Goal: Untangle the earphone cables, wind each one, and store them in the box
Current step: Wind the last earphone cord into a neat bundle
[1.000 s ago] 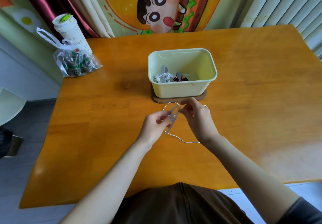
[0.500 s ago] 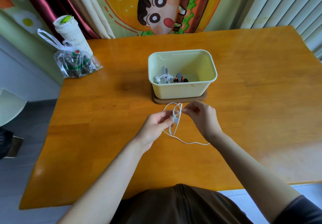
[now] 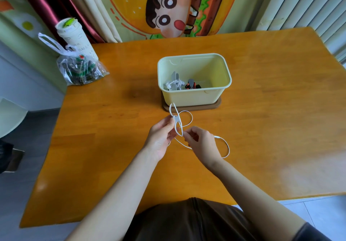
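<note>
A white earphone cable [image 3: 189, 118] is partly looped around a small pale winder [image 3: 177, 123] just in front of the pale yellow box [image 3: 194, 96]. My left hand [image 3: 162, 134] pinches the winder between thumb and fingers. My right hand [image 3: 203, 143] pinches the cable below the winder; the loose tail curves off to the right of that hand and lies on the table. Inside the box lie a wound white earphone [image 3: 174, 85] and a wound dark one with red parts [image 3: 191, 86].
The box stands on a brown base [image 3: 191, 107] on the orange wooden table [image 3: 262, 109]. At the back left stand a clear plastic bag [image 3: 80, 68] and a white cup [image 3: 74, 36]. A curtain hangs behind the table.
My right hand has moved down from above the winder to below it, drawing the cable round. A loop now stands out to the right of the winder, and the tail has swung right.
</note>
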